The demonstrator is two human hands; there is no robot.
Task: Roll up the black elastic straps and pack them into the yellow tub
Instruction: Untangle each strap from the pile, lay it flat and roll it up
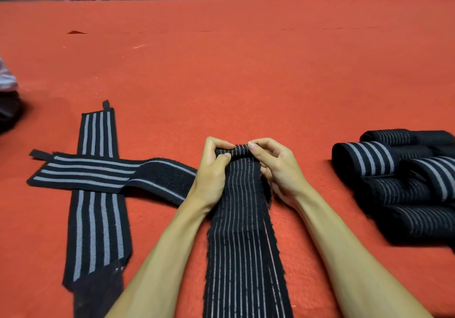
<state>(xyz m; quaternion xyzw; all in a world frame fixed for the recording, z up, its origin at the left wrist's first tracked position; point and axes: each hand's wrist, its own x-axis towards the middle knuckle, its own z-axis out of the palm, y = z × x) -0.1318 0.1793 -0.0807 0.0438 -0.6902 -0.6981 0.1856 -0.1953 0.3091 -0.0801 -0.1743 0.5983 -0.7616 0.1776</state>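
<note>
Starting a roll at the far end of the black strap (240, 219), laid flat on the red table (246, 71) and running straight back toward the body. Pinching that far end with the left hand (213, 170) and the right hand (275, 170), one at each edge, thumbs and fingertips curled over the first small fold. Just begun: only a turn or so made, with nearly the whole length left to roll.

Off to the left, two more flat straps (98, 219), crossed over each other, not yet rolled. Off to the right, a pile of rolled straps (406, 182) bunched close together, done but not packed. No sign of the yellow tub anywhere in view, so no telling where to pack. At the far left edge, a blurry shape (7, 89), maybe a sleeve, too fuzzy to be sure.

Next, by best guess: turn the roll toward the body, holding both edges level to stop a crooked roll. Stretchy cloth, so likely to spring loose; needs a firm pinch all the way to the near end.
</note>
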